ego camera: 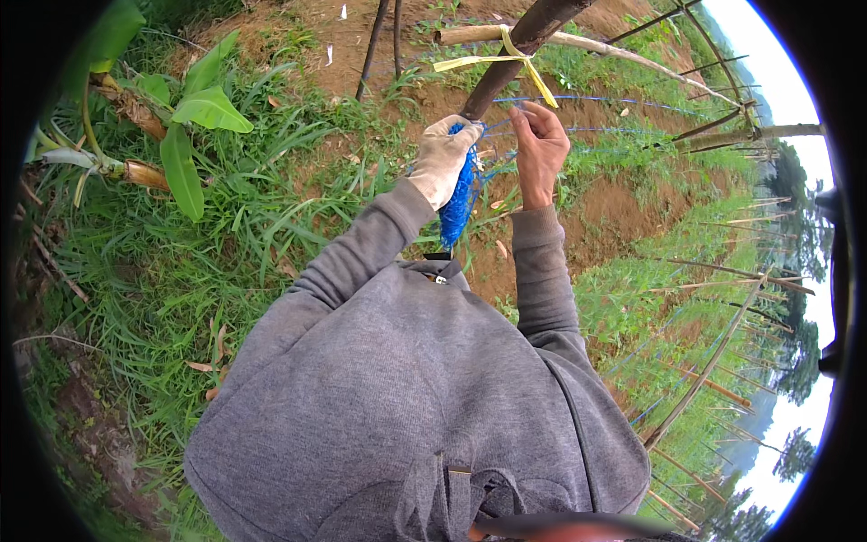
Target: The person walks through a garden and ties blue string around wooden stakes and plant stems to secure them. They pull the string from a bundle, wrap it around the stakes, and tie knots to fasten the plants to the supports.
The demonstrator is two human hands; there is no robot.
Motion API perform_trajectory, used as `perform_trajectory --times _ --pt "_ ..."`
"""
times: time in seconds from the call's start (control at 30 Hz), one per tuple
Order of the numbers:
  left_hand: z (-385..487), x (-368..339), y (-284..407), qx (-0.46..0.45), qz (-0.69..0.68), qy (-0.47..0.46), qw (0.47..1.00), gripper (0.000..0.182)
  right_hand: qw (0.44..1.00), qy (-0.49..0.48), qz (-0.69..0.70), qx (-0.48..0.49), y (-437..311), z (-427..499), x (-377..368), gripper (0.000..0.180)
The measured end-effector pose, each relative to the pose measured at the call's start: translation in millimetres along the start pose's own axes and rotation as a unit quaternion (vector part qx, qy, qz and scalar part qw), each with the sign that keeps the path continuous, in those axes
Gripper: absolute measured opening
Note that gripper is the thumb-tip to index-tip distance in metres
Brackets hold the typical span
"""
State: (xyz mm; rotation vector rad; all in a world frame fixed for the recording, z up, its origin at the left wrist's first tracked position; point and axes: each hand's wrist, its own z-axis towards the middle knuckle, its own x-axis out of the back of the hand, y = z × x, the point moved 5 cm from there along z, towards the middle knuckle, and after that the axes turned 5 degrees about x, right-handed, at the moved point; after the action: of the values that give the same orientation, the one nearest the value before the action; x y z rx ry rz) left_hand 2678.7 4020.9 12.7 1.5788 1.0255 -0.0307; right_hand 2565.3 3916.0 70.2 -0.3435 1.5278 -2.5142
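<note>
My left hand (443, 154), in a pale work glove, is closed on a bundle of blue netting or twine (458, 203) that hangs down from it. It is right at the lower visible part of a dark wooden pole (498, 78). To the right, my bare right hand (542, 146) is raised with thumb and forefinger close together; thin blue strands run between the hands, but whether the fingertips pinch one is unclear. Just above, a yellow strip (525, 59) is tied around the pole and a crossing bamboo pole (576, 40).
A banana plant (210, 108) grows in grass at the left. Thin dark stakes (374, 47) stand beyond my hands. Blue lines (596, 99) stretch over soil and green plants to the right, where several wooden poles (711, 359) lean or cross.
</note>
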Motion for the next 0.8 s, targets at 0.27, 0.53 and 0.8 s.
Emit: perform_trajectory --times 0.27,0.53,0.8 --pt "6 1 -5 -0.036 0.037 -0.001 0.999 0.009 0.993 -0.048 -0.084 0.062 -3 12 -14 0.015" --pt "0 -6 -4 -0.063 0.018 0.027 0.997 0.011 0.922 -0.079 -0.284 0.252 -20 17 -29 0.014" --pt "3 -4 -4 -0.092 0.030 0.036 0.995 0.011 0.839 -0.255 -0.379 0.296 -16 20 -39 0.017"
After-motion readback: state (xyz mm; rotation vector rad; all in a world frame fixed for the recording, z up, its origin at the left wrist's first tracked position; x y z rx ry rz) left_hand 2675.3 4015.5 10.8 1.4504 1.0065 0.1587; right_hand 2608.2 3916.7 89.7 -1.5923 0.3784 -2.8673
